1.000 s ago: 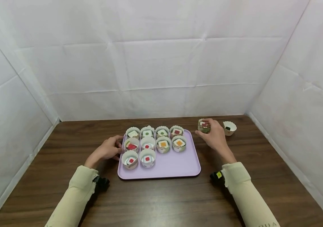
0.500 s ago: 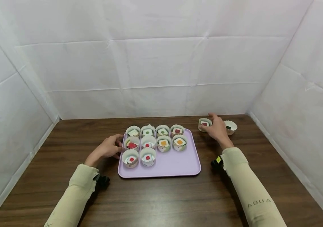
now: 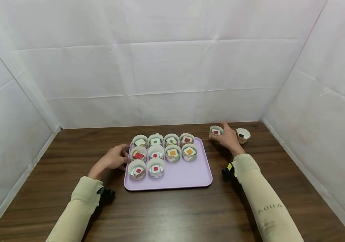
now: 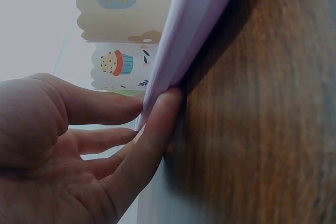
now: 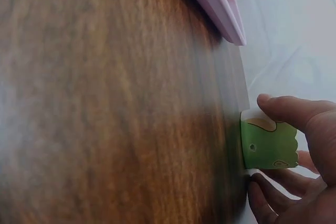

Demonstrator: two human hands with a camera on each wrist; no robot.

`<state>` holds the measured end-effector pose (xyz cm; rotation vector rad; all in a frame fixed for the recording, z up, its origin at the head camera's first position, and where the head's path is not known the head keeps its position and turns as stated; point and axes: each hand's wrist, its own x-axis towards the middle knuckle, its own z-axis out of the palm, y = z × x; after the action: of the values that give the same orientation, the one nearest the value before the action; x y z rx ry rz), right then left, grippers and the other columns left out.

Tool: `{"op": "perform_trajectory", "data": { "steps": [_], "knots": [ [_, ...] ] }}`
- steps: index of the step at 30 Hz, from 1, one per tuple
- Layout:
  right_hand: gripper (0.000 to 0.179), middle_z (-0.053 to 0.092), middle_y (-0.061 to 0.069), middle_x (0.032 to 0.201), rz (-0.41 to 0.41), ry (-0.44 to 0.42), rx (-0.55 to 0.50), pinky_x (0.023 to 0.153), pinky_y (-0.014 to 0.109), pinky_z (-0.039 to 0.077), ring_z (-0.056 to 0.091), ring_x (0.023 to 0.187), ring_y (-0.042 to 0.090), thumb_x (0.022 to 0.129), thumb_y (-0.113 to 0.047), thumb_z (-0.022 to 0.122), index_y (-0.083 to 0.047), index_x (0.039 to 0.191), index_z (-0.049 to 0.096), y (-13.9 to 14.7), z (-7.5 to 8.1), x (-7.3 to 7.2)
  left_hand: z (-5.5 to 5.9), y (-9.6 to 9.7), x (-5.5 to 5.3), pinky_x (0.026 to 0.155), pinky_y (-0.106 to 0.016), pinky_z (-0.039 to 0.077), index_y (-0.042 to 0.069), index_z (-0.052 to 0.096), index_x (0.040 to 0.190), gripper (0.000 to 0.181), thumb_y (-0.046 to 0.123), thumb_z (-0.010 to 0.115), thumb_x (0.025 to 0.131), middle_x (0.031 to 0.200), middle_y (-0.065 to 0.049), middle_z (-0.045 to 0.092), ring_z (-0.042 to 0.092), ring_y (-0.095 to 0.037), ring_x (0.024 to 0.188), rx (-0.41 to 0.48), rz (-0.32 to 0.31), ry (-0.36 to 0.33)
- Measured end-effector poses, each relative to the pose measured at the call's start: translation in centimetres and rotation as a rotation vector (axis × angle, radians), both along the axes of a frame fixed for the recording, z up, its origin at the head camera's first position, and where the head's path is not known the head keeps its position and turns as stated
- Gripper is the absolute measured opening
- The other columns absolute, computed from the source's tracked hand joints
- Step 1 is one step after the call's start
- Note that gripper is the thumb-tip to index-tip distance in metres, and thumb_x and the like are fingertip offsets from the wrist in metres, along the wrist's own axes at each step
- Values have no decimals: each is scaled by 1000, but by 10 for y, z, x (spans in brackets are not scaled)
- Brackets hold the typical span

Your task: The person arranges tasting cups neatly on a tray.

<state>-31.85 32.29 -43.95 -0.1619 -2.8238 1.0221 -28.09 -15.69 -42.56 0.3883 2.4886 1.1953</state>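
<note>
In the head view, my left hand (image 3: 115, 158) pinches the left rim of the lilac tray (image 3: 187, 176). The left wrist view shows the thumb above the rim and a finger underneath. My right hand (image 3: 230, 138) is around a green paper baking cup (image 5: 269, 142) at the back right, thumb on its near side and fingers on the other. That cup stands upright on the table and contains a white piece with a dark red centre (image 3: 216, 132). On the tray sit several similar paper cups (image 3: 137, 170), each with a small coloured piece inside, some like sushi rolls.
Right of my right hand stands another white paper cup (image 3: 243, 136) with a small black-and-white piece in it. The dark wooden table (image 3: 160, 215) is enclosed by white sheeting (image 3: 166, 67) at the back and sides. The tray's front right part shows bare surface.
The cup at my right hand was tilted and is now upright on the table. My right hand has shifted slightly back around it. My left hand stays on the tray rim.
</note>
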Motion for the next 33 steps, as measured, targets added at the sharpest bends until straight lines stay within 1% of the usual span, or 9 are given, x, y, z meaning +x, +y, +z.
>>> {"op": "perform_trajectory", "data": {
  "steps": [3, 10, 14, 17, 19, 23, 27, 31, 33],
  "knots": [
    [87, 42, 27, 158, 5, -6, 0, 118, 62, 39, 43, 141, 47, 92, -39, 75, -5, 160, 32, 1, -1, -1, 1, 0, 1, 67, -35, 66, -9, 32, 155, 66, -2, 60, 96, 111, -23, 56, 65, -24, 86, 2, -1, -3],
    [74, 54, 29, 143, 10, 0, 45, 109, 59, 46, 53, 126, 45, 93, -36, 71, 0, 151, 43, 1, -1, -1, 2, 0, 2, 68, -35, 66, -10, 32, 155, 66, -3, 61, 95, 111, -23, 56, 65, -25, 87, 8, -3, -3],
    [68, 56, 29, 140, 5, 14, 35, 107, 58, 47, 55, 122, 45, 93, -34, 71, 1, 147, 47, -1, -1, 1, 1, 0, 2, 68, -35, 66, -9, 32, 155, 66, -3, 60, 95, 111, -23, 56, 65, -24, 86, 6, 1, -7],
    [66, 56, 29, 139, 2, 15, 18, 106, 58, 48, 55, 120, 44, 94, -33, 71, 1, 146, 48, -1, 0, 2, 1, -1, 1, 68, -35, 66, -10, 31, 155, 66, -3, 61, 95, 111, -24, 56, 65, -25, 86, 4, -3, -7],
    [66, 56, 29, 139, -1, 21, 12, 105, 58, 48, 55, 119, 44, 94, -33, 71, 1, 146, 48, -2, 0, 4, 2, -1, 1, 67, -35, 66, -9, 32, 155, 66, -3, 60, 96, 111, -23, 56, 65, -24, 85, 1, 6, -12],
    [66, 56, 29, 140, -6, 25, 20, 105, 58, 48, 54, 120, 44, 94, -33, 71, 0, 147, 47, -3, 2, 7, 4, -2, 3, 67, -35, 66, -9, 31, 155, 66, -3, 61, 96, 111, -22, 55, 64, -24, 85, -7, 10, -23],
    [68, 55, 30, 141, -11, 33, 39, 105, 59, 47, 54, 123, 45, 94, -32, 71, -1, 149, 46, -5, 4, 13, 5, -1, 4, 68, -34, 66, -9, 32, 154, 65, -2, 61, 96, 111, -22, 54, 64, -24, 86, -8, 6, -18],
    [69, 56, 30, 141, -7, 43, 48, 105, 58, 47, 55, 123, 45, 93, -32, 73, 0, 149, 46, -6, 3, 20, 6, 0, 4, 68, -35, 66, -9, 32, 154, 66, -2, 61, 96, 111, -22, 55, 64, -24, 87, -6, 3, -16],
    [70, 57, 30, 139, -3, 46, 42, 103, 58, 48, 56, 121, 44, 93, -32, 74, 0, 148, 46, -7, 2, 26, 6, 0, 5, 68, -35, 66, -10, 32, 154, 66, -2, 61, 96, 111, -22, 55, 64, -24, 87, -6, 2, -17]
  ]
}}
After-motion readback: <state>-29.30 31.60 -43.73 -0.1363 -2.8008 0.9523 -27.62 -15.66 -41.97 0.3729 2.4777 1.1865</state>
